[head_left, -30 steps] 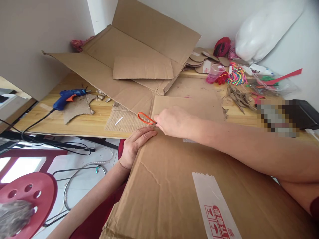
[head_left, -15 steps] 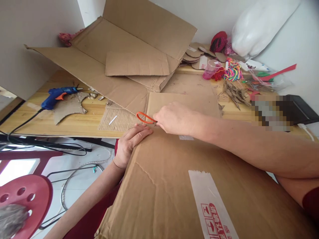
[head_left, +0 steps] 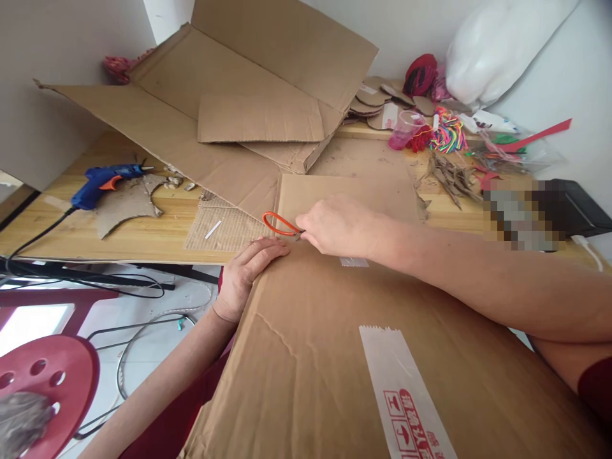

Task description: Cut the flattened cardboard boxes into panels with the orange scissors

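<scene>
A large cardboard box (head_left: 306, 319), with white printed tape (head_left: 406, 395) on its top, lies in front of me. My right hand (head_left: 335, 226) is closed in a fist at its far edge, gripping scissors; one orange handle loop (head_left: 277, 223) sticks out to the left, while the blades are hidden by the hand and cardboard. My left hand (head_left: 246, 274) rests on the box's left far corner, fingers lying on the cardboard and thumb out of sight. Just beyond the hands is a cardboard flap (head_left: 344, 191).
An opened cardboard box (head_left: 253, 76) leans at the back of the wooden table (head_left: 62, 236). On the left lies a blue glue gun (head_left: 93, 188) with its cord. Cut cardboard pieces (head_left: 368, 99), colourful yarn (head_left: 448, 131) and a plastic cup (head_left: 405, 131) are at back right. A red stool (head_left: 71, 376) stands lower left.
Both hands keep nearly the same places, the right still on the scissors and the left on the box corner. The orange loop is tilted slightly more. The view has shifted a little.
</scene>
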### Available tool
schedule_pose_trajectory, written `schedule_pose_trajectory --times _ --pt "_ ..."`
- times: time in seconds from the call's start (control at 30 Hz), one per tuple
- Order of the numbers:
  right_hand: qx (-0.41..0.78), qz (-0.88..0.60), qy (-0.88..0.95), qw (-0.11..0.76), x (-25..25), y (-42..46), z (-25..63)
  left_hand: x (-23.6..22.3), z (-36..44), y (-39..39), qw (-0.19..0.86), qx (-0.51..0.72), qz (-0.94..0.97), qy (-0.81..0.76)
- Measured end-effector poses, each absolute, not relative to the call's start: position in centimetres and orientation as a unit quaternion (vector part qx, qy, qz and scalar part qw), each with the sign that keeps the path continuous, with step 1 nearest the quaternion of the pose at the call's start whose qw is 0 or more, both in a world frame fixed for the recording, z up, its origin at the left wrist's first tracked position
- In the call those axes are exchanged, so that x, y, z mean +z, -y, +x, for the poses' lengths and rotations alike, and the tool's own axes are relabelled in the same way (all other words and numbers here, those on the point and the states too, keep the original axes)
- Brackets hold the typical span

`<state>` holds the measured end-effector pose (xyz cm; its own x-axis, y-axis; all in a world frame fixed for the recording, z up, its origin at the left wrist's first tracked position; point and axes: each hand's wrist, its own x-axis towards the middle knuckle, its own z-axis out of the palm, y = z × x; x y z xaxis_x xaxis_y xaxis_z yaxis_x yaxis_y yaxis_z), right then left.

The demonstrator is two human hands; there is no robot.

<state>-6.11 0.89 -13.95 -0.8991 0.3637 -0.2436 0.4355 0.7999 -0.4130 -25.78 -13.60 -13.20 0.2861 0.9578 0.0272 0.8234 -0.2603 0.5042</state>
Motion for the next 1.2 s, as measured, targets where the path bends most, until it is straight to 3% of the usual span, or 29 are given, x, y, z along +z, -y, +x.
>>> schedule_pose_trajectory --times 0.6,0.83,1.2 --pt "-0.190 0.143 -0.967 0.089 -13.7 -1.1 -5.0 -13.0 -26.2 13.2 0.195 0.166 0.790 -0.557" --pt "-0.186 0.145 -0.966 0.109 -13.7 -1.5 -3.7 -13.8 -26.7 13.2 0.194 0.201 0.789 -0.547" --pt "-0.197 0.196 -0.957 0.080 -14.4 -1.4 -2.9 -12.9 -26.4 12.7 0.212 0.156 0.773 -0.577"
